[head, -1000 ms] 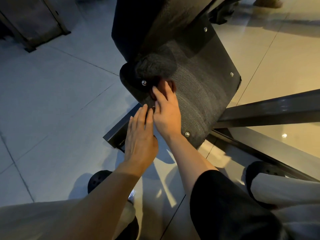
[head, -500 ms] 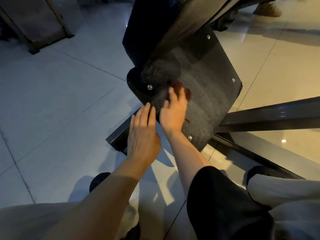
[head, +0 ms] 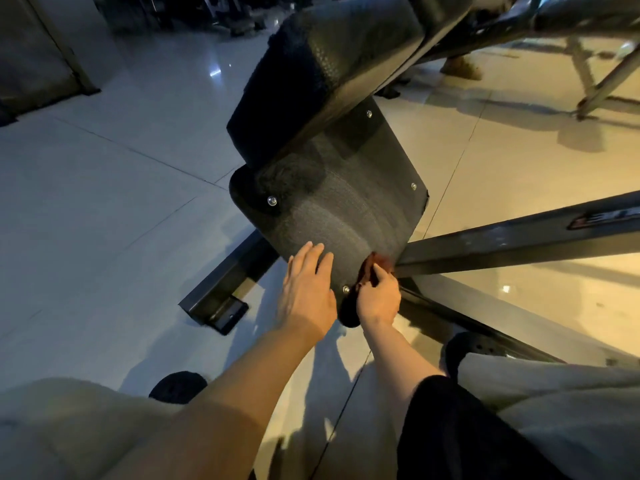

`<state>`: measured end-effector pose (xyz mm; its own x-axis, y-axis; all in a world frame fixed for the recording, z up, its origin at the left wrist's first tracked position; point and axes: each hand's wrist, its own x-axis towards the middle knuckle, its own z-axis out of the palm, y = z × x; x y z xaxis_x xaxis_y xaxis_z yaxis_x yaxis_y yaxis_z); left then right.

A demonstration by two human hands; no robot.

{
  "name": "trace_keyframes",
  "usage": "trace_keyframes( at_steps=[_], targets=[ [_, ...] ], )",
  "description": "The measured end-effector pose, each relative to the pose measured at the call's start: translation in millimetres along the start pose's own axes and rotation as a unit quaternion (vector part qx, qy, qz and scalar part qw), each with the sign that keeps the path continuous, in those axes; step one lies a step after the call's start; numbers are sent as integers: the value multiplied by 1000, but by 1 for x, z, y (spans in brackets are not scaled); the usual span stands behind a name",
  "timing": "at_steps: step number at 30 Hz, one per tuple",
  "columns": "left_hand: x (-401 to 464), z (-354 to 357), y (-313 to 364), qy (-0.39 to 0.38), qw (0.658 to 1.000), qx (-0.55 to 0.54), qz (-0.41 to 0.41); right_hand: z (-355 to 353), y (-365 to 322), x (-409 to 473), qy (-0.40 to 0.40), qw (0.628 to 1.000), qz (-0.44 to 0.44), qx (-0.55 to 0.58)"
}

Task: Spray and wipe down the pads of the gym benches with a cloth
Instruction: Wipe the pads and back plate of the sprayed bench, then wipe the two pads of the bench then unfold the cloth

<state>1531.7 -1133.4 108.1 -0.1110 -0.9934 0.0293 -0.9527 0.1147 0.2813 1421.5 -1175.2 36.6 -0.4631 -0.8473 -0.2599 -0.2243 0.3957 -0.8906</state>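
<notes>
While we crouch at the foot of the bench, our right hand (head: 378, 299) pinches a reddish-brown cloth (head: 372, 268) against the lower corner of the plate (head: 346, 216), the dark textured panel bolted under the pad (head: 322, 64). Our left hand (head: 306, 289) lies flat on the plate's lower edge, fingers straight and close together, holding nothing.

We judge the cloth light and limp; it bunches under the fingers, so it handles best gathered in a wad, with the fingertips pressing it onto the surface. The plate looks stiff and fixed by bolts (head: 272, 201), so it should take firm rubbing without shifting, and its rough grain may drag at the fabric. The pad above the plate looks cushioned and faintly dimpled, likely to give a little under pressure.

No spray bottle shows. On the beam (head: 519, 233) right of the plate sits a label (head: 602, 218) with red marks, possibly a brand, but too blurred to read.
</notes>
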Motion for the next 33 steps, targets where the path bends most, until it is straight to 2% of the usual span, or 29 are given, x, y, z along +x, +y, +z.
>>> trace_keyframes(
  at_steps=[3,6,10,13,15,18,21,25,28,30,33],
  targets=[
    [12,-15,28,14,987,-157,-16,-19,-41,-21,30,990,-75,116],
    [20,-42,68,-10,949,-316,18,-55,-73,-36,88,964,-104,228],
    [22,-76,125,-20,910,-408,65,-114,-101,-57,180,936,-155,259],
    [16,-98,160,-13,895,-430,117,-161,-117,-80,247,920,-202,227],
    [10,-112,180,-2,883,-441,158,-188,-126,-95,265,913,-232,205],
    [-7,-135,203,-1,854,-475,211,-220,-140,-119,265,908,-264,190],
    [-24,-157,217,-15,820,-508,263,-236,-151,-144,328,891,-292,115],
    [-37,-184,224,-23,773,-539,333,-249,-163,-175,445,823,-353,-14],
    [-42,-200,234,14,736,-568,368,-265,-179,-186,498,762,-405,-85],
    [-44,-211,246,41,726,-571,380,-279,-192,-189,529,723,-429,-115],
    [-44,-227,265,93,734,-534,408,-307,-209,-185,563,692,-421,-162]
  ],
)
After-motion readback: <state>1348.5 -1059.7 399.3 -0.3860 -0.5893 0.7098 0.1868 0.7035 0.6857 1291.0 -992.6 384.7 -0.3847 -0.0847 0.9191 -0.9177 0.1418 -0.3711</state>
